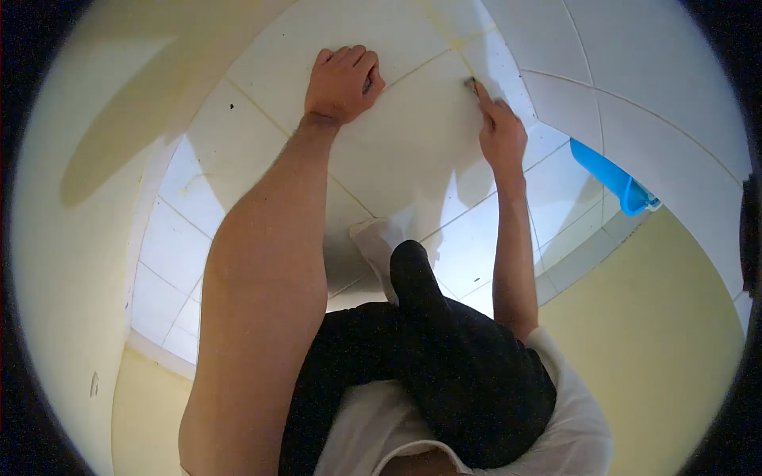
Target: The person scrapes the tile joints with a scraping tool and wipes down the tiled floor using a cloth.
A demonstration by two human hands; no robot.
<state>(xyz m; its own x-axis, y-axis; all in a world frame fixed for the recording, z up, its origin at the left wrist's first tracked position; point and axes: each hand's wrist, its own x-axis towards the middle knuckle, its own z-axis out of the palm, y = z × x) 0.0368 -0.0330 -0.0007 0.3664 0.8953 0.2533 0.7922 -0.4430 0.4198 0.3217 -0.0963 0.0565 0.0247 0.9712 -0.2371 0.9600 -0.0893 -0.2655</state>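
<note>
The right hand is gripping a small tool, index finger lying along it, its tip meeting the tiled floor near the right edge, at or just beside a yellowish grout line. Keeping pressure light and steady should be sparing the glaze. The left hand is making a fist; whether it is holding anything, I cannot tell. Farther right, a blue plastic container, perhaps a basin, is showing past the wall's lower edge, its contents hidden.

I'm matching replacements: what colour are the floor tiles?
The floor tiles are white, seen in the head view.
</note>
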